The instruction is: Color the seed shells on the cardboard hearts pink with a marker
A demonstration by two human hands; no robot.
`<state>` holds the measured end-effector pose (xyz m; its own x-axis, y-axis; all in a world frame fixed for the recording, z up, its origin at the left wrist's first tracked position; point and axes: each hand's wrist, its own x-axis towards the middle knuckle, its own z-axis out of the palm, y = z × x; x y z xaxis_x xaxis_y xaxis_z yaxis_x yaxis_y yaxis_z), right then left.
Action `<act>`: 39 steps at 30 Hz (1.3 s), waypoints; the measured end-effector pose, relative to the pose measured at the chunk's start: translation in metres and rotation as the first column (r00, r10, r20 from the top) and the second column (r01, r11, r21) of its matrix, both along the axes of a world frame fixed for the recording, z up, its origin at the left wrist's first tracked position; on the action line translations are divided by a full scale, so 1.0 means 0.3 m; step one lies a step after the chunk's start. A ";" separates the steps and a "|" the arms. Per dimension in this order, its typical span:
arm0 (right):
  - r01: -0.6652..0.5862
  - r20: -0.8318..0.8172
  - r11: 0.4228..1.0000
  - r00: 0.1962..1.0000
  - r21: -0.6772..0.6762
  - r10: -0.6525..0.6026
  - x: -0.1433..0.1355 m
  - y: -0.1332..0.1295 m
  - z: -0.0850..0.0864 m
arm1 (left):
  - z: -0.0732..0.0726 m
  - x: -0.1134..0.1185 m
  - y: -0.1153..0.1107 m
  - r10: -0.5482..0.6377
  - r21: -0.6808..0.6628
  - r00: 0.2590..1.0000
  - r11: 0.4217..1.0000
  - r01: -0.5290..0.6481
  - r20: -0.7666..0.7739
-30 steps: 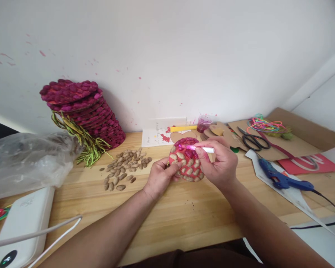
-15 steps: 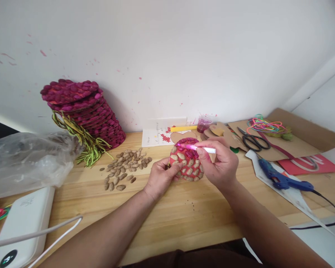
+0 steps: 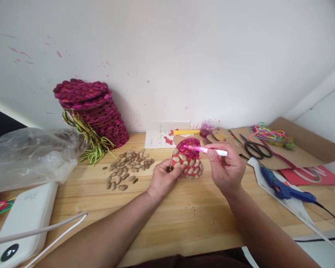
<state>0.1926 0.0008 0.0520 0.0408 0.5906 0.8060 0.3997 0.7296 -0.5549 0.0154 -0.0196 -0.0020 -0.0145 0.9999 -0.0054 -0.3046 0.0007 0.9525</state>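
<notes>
My left hand (image 3: pixel 163 180) pinches the left edge of a red seed-covered disc (image 3: pixel 194 172), its thumb on the front. Rows of tan, mottled seeds cover the disc; those along its upper part are wet magenta. In my right hand (image 3: pixel 229 171) is a slim paintbrush (image 3: pixel 219 152) with a white handle, held like a pen. Its magenta-stained tip lies against the disc's upper seeds. Loose tan seeds (image 3: pixel 125 167) are spread on the wooden table (image 3: pixel 167 227) left of my left hand. Behind the disc stands a small clear cup (image 3: pixel 207 128) with magenta liquid.
A tall magenta seed-covered stack (image 3: pixel 100 111) with green tassels leans at the wall, beside a plastic bag (image 3: pixel 30 160). A white power bank (image 3: pixel 25 216) lies front left. Black scissors (image 3: pixel 257 148), a blue glue gun (image 3: pixel 287 188), cardboard (image 3: pixel 304 147) and coloured cords (image 3: pixel 265 133) are at right.
The brush and my right hand have shifted right and slightly down relative to the disc. More of the disc's magenta upper right now shows. The whole view has shifted a little.
</notes>
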 end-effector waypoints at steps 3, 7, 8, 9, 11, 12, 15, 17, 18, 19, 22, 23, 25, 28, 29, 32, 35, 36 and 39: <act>-0.017 0.037 1.000 0.999 0.000 0.017 -0.005 -0.001 -0.003 | -0.007 -0.001 0.001 -0.009 0.001 1.000 1.000 0.009 -0.018; 0.026 0.046 0.999 0.999 0.032 -0.027 0.000 0.004 -0.005 | -0.001 -0.003 -0.001 -0.022 -0.005 1.000 1.000 0.022 -0.019; 0.041 0.036 0.998 0.998 0.039 -0.043 0.002 0.006 -0.003 | 0.003 -0.003 -0.002 -0.024 -0.006 1.000 1.000 0.024 -0.015; 0.046 0.026 0.998 0.999 0.038 -0.047 0.003 0.006 -0.001 | 0.007 -0.003 -0.003 -0.026 -0.010 1.000 1.000 0.026 -0.011; 0.020 0.030 0.999 0.999 0.027 -0.021 0.004 0.006 0.002 | 0.014 -0.003 -0.005 -0.030 -0.023 1.000 0.999 0.029 -0.005; 0.001 0.048 1.000 0.999 0.018 -0.002 0.003 0.006 0.003 | 0.015 -0.002 -0.006 -0.029 -0.028 1.000 0.999 0.029 -0.005; -0.003 0.106 1.000 0.994 0.007 0.002 0.001 0.006 0.002 | 0.013 -0.002 -0.007 -0.030 -0.021 0.999 0.999 0.029 -0.018; 0.033 0.101 0.999 0.994 0.013 -0.034 0.001 0.007 -0.002 | 0.009 -0.004 -0.008 -0.024 -0.010 0.999 1.000 0.024 -0.024; 0.047 0.087 0.999 0.995 0.014 -0.048 0.002 0.007 -0.004 | 0.007 -0.005 -0.008 -0.018 -0.010 1.000 1.000 0.018 -0.025; 0.056 0.075 0.998 0.996 0.013 -0.057 0.003 0.008 -0.005 | 0.005 -0.007 -0.008 -0.007 -0.012 1.000 1.000 0.007 -0.024; 0.082 0.047 0.997 0.996 -0.007 -0.082 0.010 0.012 0.003 | -0.001 -0.012 -0.004 -0.004 -0.052 1.000 0.999 0.002 -0.024; 0.091 0.017 0.995 0.996 -0.028 -0.091 0.015 0.015 0.014 | -0.002 -0.013 -0.003 -0.009 -0.065 1.000 0.998 0.008 -0.015; 0.103 -0.075 0.992 0.991 -0.076 -0.108 0.033 0.027 0.050 | -0.004 -0.014 0.001 -0.014 -0.071 1.000 0.997 0.014 -0.002; 0.143 -0.138 0.985 0.978 -0.095 -0.156 0.087 0.063 0.136 | 0.002 -0.011 0.003 -0.022 -0.080 1.000 0.997 0.022 0.004; 0.192 -0.108 0.978 0.974 -0.086 -0.201 0.111 0.082 0.164 | 0.006 -0.009 0.003 -0.019 -0.084 1.000 0.996 0.020 0.008; 0.349 0.035 0.935 0.937 -0.053 -0.348 0.183 0.160 0.222 | 0.014 -0.005 0.003 -0.012 -0.085 1.000 0.996 0.013 0.015; 0.507 0.205 0.859 0.850 -0.067 -0.486 0.225 0.263 0.224 | 0.014 -0.005 0.005 -0.017 -0.077 1.000 0.997 0.018 0.014; 0.541 0.284 0.837 0.818 -0.081 -0.501 0.230 0.299 0.216 | 0.012 -0.005 0.006 -0.018 -0.077 1.000 0.997 0.019 0.012; 0.672 0.568 0.716 0.670 -0.190 -0.478 0.220 0.404 0.185 | 0.008 -0.008 0.009 -0.018 -0.080 1.000 0.997 0.018 -0.002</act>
<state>0.2587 0.1221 0.1074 0.1695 0.8137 0.5561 0.9331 0.0491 -0.3563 0.0131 -0.0168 0.0004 0.0031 0.9964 -0.0851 -0.3016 0.0821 0.9499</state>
